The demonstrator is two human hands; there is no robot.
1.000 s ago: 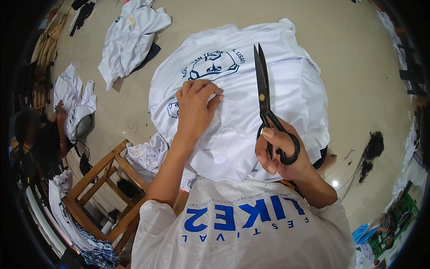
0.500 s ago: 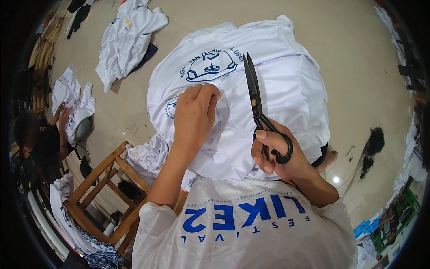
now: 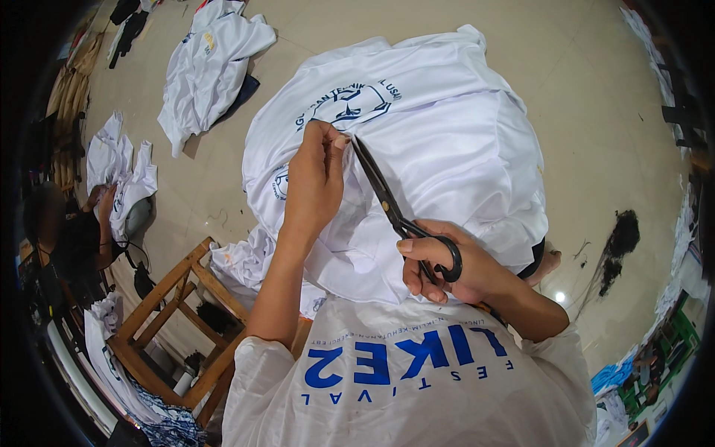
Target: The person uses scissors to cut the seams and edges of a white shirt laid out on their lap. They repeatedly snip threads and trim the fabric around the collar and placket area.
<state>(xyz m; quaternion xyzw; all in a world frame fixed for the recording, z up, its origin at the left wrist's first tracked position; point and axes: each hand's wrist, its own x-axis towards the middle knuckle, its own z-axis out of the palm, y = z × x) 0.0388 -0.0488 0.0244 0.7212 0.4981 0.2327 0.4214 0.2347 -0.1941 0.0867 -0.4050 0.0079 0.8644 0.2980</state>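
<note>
A white shirt (image 3: 462,141) with a dark blue round emblem lies spread over my lap in folds. My right hand (image 3: 462,261) is closed round the looped handles of black scissors (image 3: 387,200), thumb in one loop. Their long blades point up and left, nearly together, the tips close to my left fingertips. My left hand (image 3: 316,175) is raised over the shirt just below the emblem, thumb and forefinger pinched together. Whatever lies between those fingertips is too small to make out.
To the left stands a wooden stool frame (image 3: 160,298), with white cloth (image 3: 242,261) bunched beside it. Another white shirt (image 3: 208,74) lies on the tiled floor at upper left. A person (image 3: 74,231) handles white garments at far left. Black fibre scraps (image 3: 618,249) lie at right.
The scissors have swung left and down, bringing their tips to my left fingertips. My left hand has shifted slightly left and its pinch has turned upward.
</note>
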